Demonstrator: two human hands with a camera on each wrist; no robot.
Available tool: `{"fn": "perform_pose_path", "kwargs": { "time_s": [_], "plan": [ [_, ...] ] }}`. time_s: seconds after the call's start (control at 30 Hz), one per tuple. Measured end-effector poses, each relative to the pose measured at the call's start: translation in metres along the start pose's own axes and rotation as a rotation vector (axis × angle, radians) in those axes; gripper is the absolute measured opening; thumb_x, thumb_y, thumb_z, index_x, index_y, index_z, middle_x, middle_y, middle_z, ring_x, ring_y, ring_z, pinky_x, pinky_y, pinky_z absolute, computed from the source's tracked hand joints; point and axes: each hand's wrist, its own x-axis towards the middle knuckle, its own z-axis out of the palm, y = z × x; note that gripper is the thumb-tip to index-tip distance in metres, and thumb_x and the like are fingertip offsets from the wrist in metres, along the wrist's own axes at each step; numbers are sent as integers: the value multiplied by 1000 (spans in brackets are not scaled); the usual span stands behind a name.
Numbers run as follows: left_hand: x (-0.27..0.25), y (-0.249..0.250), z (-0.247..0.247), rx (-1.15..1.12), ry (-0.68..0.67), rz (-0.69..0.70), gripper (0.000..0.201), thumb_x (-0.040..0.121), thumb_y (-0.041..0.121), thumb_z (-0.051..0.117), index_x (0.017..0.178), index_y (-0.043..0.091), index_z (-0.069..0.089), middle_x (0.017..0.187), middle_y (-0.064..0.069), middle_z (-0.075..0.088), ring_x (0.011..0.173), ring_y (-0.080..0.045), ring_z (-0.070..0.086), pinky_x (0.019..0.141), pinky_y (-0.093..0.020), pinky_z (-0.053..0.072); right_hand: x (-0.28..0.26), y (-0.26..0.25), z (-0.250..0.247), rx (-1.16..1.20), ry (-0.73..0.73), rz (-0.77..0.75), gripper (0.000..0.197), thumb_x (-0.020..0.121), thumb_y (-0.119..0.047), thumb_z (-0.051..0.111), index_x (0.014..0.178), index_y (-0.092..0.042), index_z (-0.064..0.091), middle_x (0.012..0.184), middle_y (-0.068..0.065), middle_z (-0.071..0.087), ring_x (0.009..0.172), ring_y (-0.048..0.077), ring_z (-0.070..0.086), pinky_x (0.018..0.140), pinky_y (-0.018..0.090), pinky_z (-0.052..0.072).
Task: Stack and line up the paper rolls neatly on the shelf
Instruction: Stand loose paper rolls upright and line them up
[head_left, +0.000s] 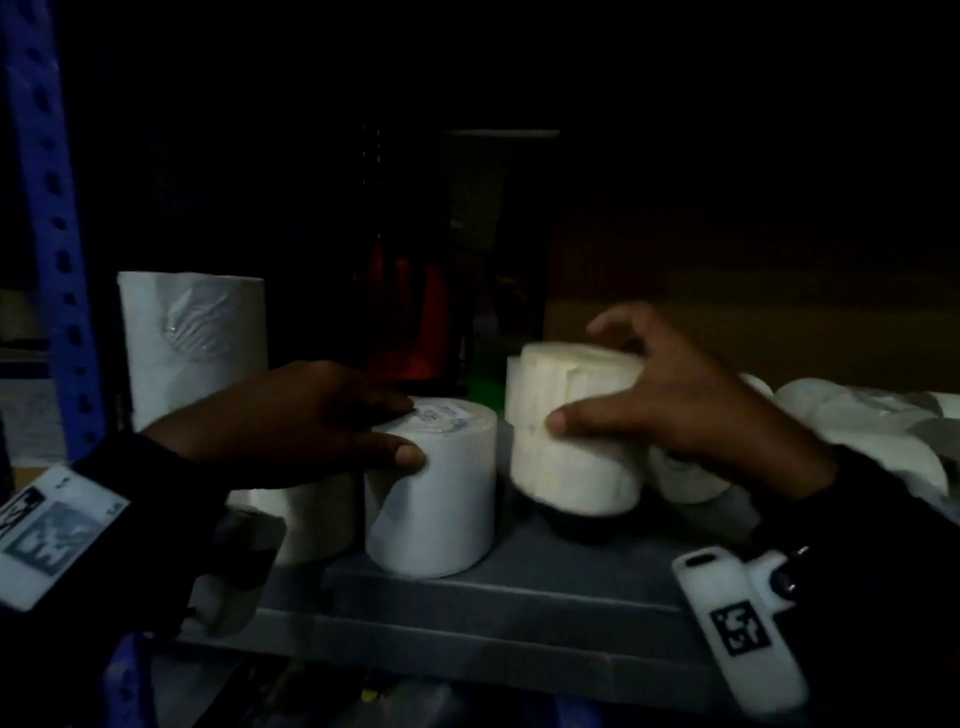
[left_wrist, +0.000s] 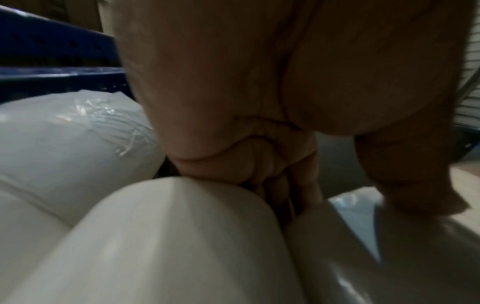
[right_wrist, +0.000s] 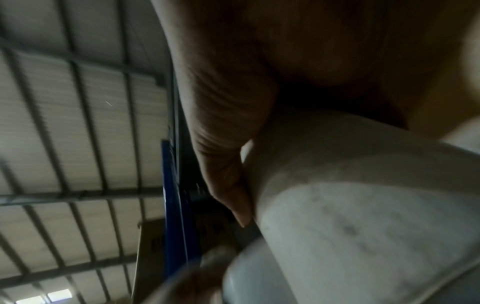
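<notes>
My left hand (head_left: 332, 421) grips a white wrapped paper roll (head_left: 434, 493) that stands upright near the shelf's front; thumb on its side, fingers over its top. In the left wrist view the palm (left_wrist: 233, 102) presses down between that roll (left_wrist: 389, 257) and a neighbouring roll (left_wrist: 168, 236). My right hand (head_left: 670, 395) holds a creamier paper roll (head_left: 576, 431) tilted and lifted a little off the grey shelf (head_left: 493, 592), thumb on its front. In the right wrist view the thumb (right_wrist: 228, 164) lies along this roll (right_wrist: 363, 216).
A tall wrapped roll (head_left: 192, 348) stands at the back left beside the blue shelf post (head_left: 47, 208). Another roll (head_left: 311, 514) sits under my left wrist. More rolls (head_left: 852, 415) lie heaped at the right. Dark red and green items (head_left: 415, 322) stand behind.
</notes>
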Motion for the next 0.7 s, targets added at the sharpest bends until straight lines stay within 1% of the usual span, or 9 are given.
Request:
{"fn": "perform_pose_path", "kwargs": {
  "time_s": [0.03,0.1,0.2,0.27,0.37,0.4,0.5,0.6,0.7],
  "plan": [
    [-1,-2,-1,-20,5,8,84,47,88,52,117,45,64,117,31,62,109,13,55,94,-14,44,7,-7,-9,7,62,-26,83,46,-45,93,117,-37,51,111,-22,52,99,-1,54,76,22,49],
    [-2,-4,0,-51,29,30,74,52,86,58,112,44,67,112,30,65,105,13,57,95,-19,48,22,-23,-21,32,153,-78,88,44,-48,92,120,-35,51,113,-20,52,100,-1,52,75,23,48],
    [-3,-7,3,-60,88,22,66,57,76,65,112,39,68,109,24,67,100,8,60,92,-25,51,39,-47,-19,120,184,-106,97,38,-56,89,124,-32,52,122,-12,53,107,5,53,80,28,52],
    [-2,-8,3,-50,95,16,69,56,80,65,112,38,67,105,22,68,96,6,62,89,-27,52,49,-61,-6,153,156,-110,96,39,-55,92,124,-31,53,125,-9,53,108,8,55,83,32,54],
    [-2,-12,3,-68,75,46,59,60,80,65,107,45,67,96,19,70,88,3,64,83,-33,54,58,-79,23,111,86,-123,86,51,-47,94,124,-30,51,116,-12,54,98,2,53,73,22,50],
    [-1,-14,4,-102,77,49,56,61,76,69,109,48,65,98,21,70,90,4,64,84,-34,54,59,-83,32,91,60,-126,85,53,-46,94,124,-30,50,112,-14,52,95,1,53,69,20,48],
    [0,-20,10,-247,93,67,73,54,75,75,120,48,59,110,24,68,105,2,63,93,-37,52,62,-85,55,53,-11,-127,89,52,-49,93,128,-33,47,110,-16,49,97,2,53,68,20,48],
    [2,-27,15,-307,118,72,77,50,73,76,119,45,60,109,25,68,105,3,63,93,-36,53,62,-84,66,32,-44,-137,91,50,-54,91,128,-34,48,116,-13,51,102,5,53,74,25,51],
    [3,-28,15,-299,120,86,75,51,73,76,119,43,60,109,25,68,105,4,62,93,-36,53,62,-84,67,27,-44,-142,86,53,-52,91,127,-34,50,118,-14,52,101,2,53,71,20,48]
  ]
}}
